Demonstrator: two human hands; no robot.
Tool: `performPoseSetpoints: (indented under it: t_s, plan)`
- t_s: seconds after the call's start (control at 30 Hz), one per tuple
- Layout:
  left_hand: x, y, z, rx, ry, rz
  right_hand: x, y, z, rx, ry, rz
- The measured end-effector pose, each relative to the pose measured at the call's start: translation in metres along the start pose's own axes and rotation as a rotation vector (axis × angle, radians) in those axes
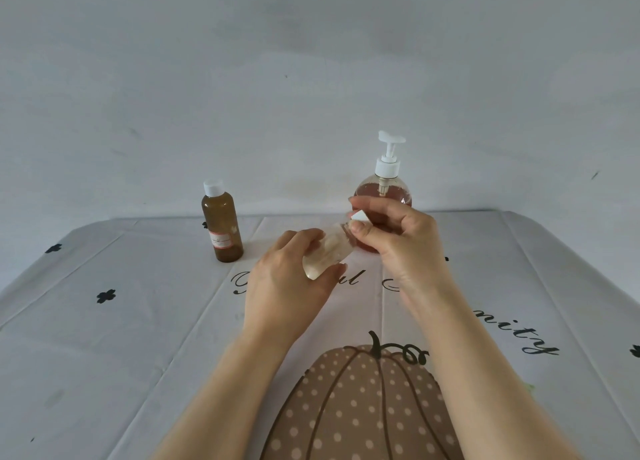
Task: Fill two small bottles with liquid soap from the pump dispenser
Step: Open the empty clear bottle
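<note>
Gripping the clear bottle (325,255) in the left hand (285,286), mid-frame, pinching its white cap (360,216) with the right hand (398,243). Looking empty, so likely just starting. Leaving the capped brown bottle (221,224) at centre left and the pump dispenser (388,168) farther back.

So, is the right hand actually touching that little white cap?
Touching. The head view shows the right hand pinching the white cap at the top of the small clear bottle, which the left hand grips.
</note>
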State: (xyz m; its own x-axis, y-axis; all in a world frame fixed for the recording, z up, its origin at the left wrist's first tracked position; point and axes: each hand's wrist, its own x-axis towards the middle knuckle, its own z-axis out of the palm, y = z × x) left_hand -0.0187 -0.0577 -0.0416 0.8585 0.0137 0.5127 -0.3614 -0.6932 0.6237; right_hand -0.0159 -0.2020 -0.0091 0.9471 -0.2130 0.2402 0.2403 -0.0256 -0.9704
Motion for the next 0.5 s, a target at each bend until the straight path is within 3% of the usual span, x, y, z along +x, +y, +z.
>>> performPoseSetpoints:
  t_s: [0.27,0.5]
  plan:
    - [0.004,-0.001,-0.001,-0.157,-0.036,-0.144,0.008,-0.001,-0.018,-0.037,0.167,-0.021]
    - [0.005,-0.004,0.004,-0.3,-0.058,-0.203,0.017,0.009,-0.045,-0.518,0.322,-0.001]
